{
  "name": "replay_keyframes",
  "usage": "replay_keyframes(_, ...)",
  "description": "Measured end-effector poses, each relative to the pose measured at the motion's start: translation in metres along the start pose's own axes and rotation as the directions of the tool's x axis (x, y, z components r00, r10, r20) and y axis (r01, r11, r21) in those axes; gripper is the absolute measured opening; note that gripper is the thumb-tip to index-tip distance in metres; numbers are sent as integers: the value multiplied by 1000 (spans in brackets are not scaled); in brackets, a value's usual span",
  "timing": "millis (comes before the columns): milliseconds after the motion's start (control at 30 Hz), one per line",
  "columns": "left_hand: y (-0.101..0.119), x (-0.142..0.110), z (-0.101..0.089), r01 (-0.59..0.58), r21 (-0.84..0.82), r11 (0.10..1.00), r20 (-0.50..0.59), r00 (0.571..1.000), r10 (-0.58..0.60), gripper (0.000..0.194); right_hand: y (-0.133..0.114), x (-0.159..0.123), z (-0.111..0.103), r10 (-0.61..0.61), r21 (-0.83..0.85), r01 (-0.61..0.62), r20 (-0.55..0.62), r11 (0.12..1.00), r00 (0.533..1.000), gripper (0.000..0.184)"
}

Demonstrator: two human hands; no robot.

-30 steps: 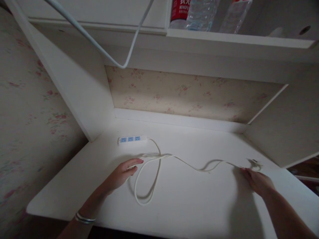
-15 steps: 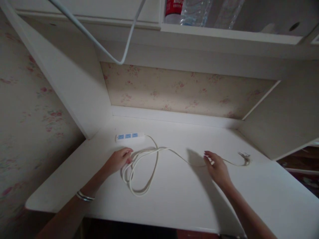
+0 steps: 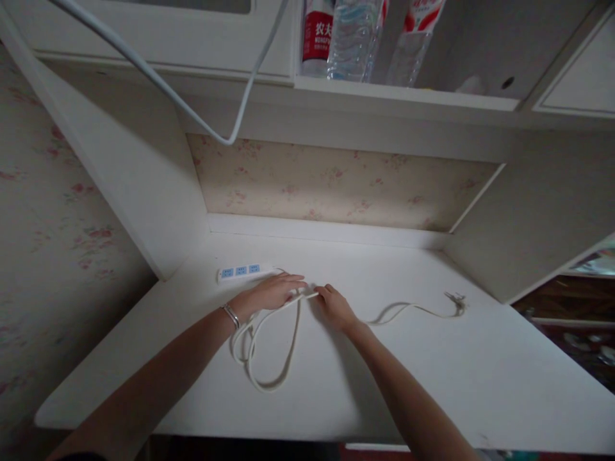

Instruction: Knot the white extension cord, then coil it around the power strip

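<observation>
A cream power cord (image 3: 294, 346) lies in loose loops on the white desk. My left hand (image 3: 271, 293) reaches over the top of the loops, its fingers stretched out and touching or just above the cord; its thumb side is partly hidden. Close by on its right, my right hand (image 3: 334, 307) pinches the cord between thumb and fingers. Behind my left hand rests a white power strip (image 3: 240, 273) with blue sockets, which the cord joins. Past my right hand the cord runs on to a plug end (image 3: 456, 303) lying at the right.
The white desk (image 3: 230, 410) has side panels and a low back ledge. Overhead, a shelf (image 3: 408, 95) holds several plastic bottles (image 3: 353, 45). A pale cable (image 3: 168, 67) hangs down in front of the cabinet at upper left.
My right hand has moved left along the cord to the loops. My left hand has shifted right over them, its fingers now extended. The view has tilted up slightly.
</observation>
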State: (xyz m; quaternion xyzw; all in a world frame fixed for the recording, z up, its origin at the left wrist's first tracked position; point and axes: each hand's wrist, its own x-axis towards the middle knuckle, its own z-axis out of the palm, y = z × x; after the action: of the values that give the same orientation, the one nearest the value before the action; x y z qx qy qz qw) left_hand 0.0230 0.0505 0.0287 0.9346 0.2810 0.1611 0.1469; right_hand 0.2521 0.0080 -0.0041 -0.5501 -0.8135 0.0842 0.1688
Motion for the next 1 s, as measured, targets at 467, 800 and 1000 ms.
replay_keyframes(467, -28, -10, -43, 189, -262, 946, -178, 954, -240, 23, 54, -31, -72, 0, 254, 55, -209, 966, 978, 40)
replay_keyframes(800, -51, -25, -37, 354, -149, 923, -267, 885, -382, 26, 113, -45, -127, 448, 445, -305, -262, 842, 855, 43)
replay_keyframes(1000, -68, -39, -42, 396, -176, 901, -291, 854, -432, 24, 161, -67, -144, 684, 545, -454, -352, 705, 639, 45)
